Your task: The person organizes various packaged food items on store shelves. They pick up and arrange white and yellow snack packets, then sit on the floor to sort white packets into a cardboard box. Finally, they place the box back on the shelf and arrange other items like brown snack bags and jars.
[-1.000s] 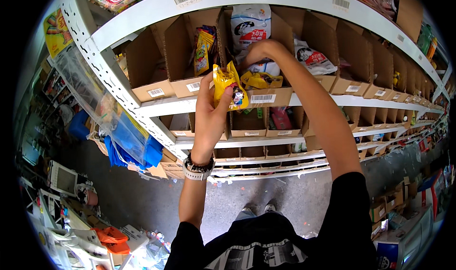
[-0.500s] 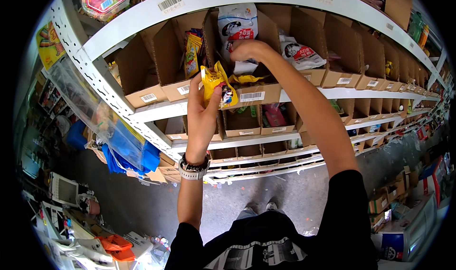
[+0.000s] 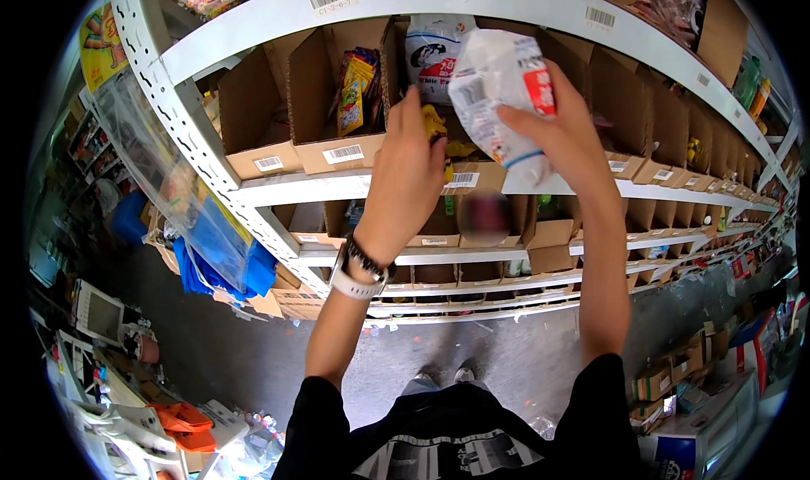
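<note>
My right hand (image 3: 561, 134) is closed around a white candy bag (image 3: 494, 100) with a red patch and a blue strip, held up in front of the shelf bins. To its left, my left hand (image 3: 405, 176) grips a small yellow packet (image 3: 435, 124), mostly hidden behind the fingers, at the front of a cardboard bin. Inside that bin stands another white bag (image 3: 434, 54) with a red label, and a yellow packet (image 3: 461, 148) lies low at its front. The bin farther left contains several yellow and dark slim packets (image 3: 358, 92).
Cardboard bins (image 3: 342, 153) line the white metal shelf (image 3: 287, 191), with more rows below. A perforated upright (image 3: 173, 117) and hanging clear plastic (image 3: 202, 218) are at left. A blurred dark reddish patch (image 3: 486, 217) shows over a lower bin. Boxes (image 3: 662, 379) sit at lower right.
My right hand has come out of the bin and moved right, now with a white bag in it. My left hand has moved right and turned, its yellow packet now mostly covered.
</note>
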Demonstrator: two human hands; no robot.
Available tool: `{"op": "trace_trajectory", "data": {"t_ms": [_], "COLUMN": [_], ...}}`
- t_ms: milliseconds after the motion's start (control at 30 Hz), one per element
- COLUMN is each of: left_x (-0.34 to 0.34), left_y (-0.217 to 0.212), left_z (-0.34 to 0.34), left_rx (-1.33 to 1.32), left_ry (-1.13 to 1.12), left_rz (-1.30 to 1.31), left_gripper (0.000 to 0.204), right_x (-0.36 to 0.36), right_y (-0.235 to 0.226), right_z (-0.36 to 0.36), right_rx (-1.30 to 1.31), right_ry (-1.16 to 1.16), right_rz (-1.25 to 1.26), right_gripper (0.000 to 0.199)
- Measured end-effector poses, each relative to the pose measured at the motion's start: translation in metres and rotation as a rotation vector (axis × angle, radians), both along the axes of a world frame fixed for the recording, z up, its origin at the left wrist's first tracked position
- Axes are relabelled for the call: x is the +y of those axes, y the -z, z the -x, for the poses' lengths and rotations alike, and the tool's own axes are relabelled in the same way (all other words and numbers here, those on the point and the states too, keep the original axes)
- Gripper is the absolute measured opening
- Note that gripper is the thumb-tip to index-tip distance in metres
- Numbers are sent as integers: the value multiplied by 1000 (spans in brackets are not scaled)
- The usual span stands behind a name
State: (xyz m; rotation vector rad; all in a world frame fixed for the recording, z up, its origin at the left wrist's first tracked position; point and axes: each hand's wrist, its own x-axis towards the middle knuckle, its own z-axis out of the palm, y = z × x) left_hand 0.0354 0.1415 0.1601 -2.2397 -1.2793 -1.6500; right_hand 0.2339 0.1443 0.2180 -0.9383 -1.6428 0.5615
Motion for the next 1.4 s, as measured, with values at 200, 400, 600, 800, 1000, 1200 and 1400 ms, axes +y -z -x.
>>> {"op": "trace_trajectory", "data": {"t_ms": [200, 400, 600, 800, 1000, 1200, 1400], "left_x": [29, -2, -23, -17, -24, -30, -38], "left_y": [-7, -23, -19, -11, -10, -7, 4], "left_z": [-13, -38, -62, -46, -72, -101, -141], "left_rx": [333, -61, -455, -824, -607, -606, -582], "left_ry": [-257, 126, 649, 896, 806, 926, 1084], "left_rz": [88, -89, 331, 633, 515, 569, 588], "left_gripper": [29, 36, 91, 54, 57, 63, 67], "right_x": [-19, -23, -47, -60, -69, -77, -110], "right_y": [10, 15, 25, 28, 41, 59, 63], "right_z": [-12, -8, 11, -19, -42, -71, -105], "right_rx": [91, -13, -186, -165, 62, 121, 54], "right_ry": [65, 199, 215, 8, -66, 5, 215], "right_rz": [-76, -271, -472, -164, 88, -54, -36], "right_gripper": [60, 66, 79, 76, 80, 81, 77]}}
